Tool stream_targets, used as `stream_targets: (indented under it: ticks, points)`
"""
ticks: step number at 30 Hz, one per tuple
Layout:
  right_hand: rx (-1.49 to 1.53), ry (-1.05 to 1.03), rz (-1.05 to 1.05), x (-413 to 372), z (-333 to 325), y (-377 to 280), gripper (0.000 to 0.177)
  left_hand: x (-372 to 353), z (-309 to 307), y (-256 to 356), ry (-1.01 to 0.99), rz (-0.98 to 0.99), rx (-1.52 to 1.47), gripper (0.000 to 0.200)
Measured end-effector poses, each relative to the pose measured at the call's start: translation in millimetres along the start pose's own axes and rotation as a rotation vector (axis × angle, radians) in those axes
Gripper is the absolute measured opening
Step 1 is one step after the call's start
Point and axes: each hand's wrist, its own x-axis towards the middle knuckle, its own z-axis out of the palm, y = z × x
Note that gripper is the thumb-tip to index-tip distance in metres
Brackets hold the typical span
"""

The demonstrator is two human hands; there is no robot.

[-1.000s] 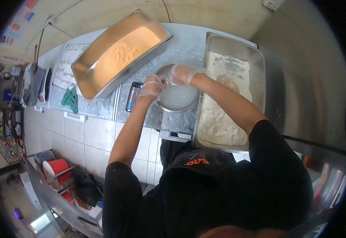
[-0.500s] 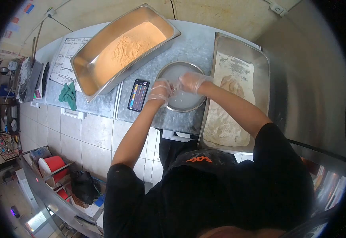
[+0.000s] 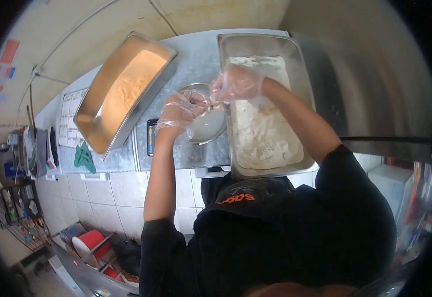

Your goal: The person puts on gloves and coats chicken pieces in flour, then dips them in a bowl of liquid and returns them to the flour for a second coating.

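Both of my hands wear clear plastic gloves and meet over a round metal bowl point(image 3: 203, 143) of cloudy, whitish liquid. Between their fingertips is a small pale, pinkish piece point(image 3: 213, 105), too small to name. My left hand point(image 3: 179, 111) pinches it from the left, above the bowl's left side. From the right, my right hand point(image 3: 238, 84) grips it, reaching across the near wall of a deep steel pan point(image 3: 260, 44). White flour point(image 3: 263, 141) fills much of that pan, with a tan patch partly hidden behind my right wrist.
Another deep steel pan point(image 3: 139, 106) at the left holds orange powder. A phone point(image 3: 150, 138) lies left of the bowl, partly hidden by my arm. A green cloth point(image 3: 83, 158) and a written chart point(image 3: 70, 119) rest farther left. A steel wall point(image 3: 344, 84) stands at the right.
The view has shifted, so the pans and bowl appear farther left. My hands have risen from low over the liquid toward the flour pan side, the pale piece now showing between them.
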Motion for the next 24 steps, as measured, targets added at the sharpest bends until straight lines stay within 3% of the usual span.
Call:
stream_targets:
  ticks: [4,6,7,8,9,11,12,14,15,16,17,18,20,22,24]
  points:
    - [0.011,0.118,0.043,-86,-33,26,0.030,5,50,60,-0.048,0.211,0.079,0.016]
    - [0.130,0.396,0.095,-124,-31,69,0.034,15,87,74,-0.071,0.265,0.103,0.016]
    - [0.133,0.411,0.106,-136,-30,85,0.034,23,112,65,-0.034,0.366,0.263,0.019]
    - [-0.350,0.286,0.325,-147,-30,101,0.037,30,138,53,0.005,0.469,0.421,0.022]
    - [-0.830,0.133,0.537,-158,-26,120,0.040,33,163,37,-0.080,0.486,0.398,0.024]
    - [-0.678,0.073,0.769,-187,26,178,0.038,26,215,1,-0.280,0.505,0.432,0.029]
    - [-0.722,-0.014,0.689,-210,64,196,0.037,16,238,-17,-0.395,0.507,0.489,0.033]
    - [-0.657,-0.129,0.560,-246,114,192,0.034,-7,283,-70,-0.356,0.651,0.431,0.036]
    - [-0.551,-0.156,0.513,-257,127,185,0.033,-23,290,-65,-0.366,0.650,0.431,0.036]
    - [-0.542,-0.158,0.517,-259,133,167,0.033,-38,294,-54,-0.328,0.520,0.508,0.039]
    - [-0.521,-0.137,0.581,-254,130,141,0.035,-46,297,-48,-0.287,0.386,0.584,0.043]
    - [-0.498,-0.118,0.643,-252,128,126,0.037,-39,300,-49,-0.292,0.380,0.585,0.043]
    - [-0.476,-0.147,0.673,-249,136,156,0.039,-17,299,-56,-0.654,0.134,0.577,0.047]
    - [-0.461,-0.166,0.700,-248,136,164,0.041,-15,275,-47,-0.631,0.124,0.483,0.047]
    - [-0.553,-0.137,0.589,-250,124,155,0.039,-12,252,-28,-0.599,0.115,0.385,0.048]
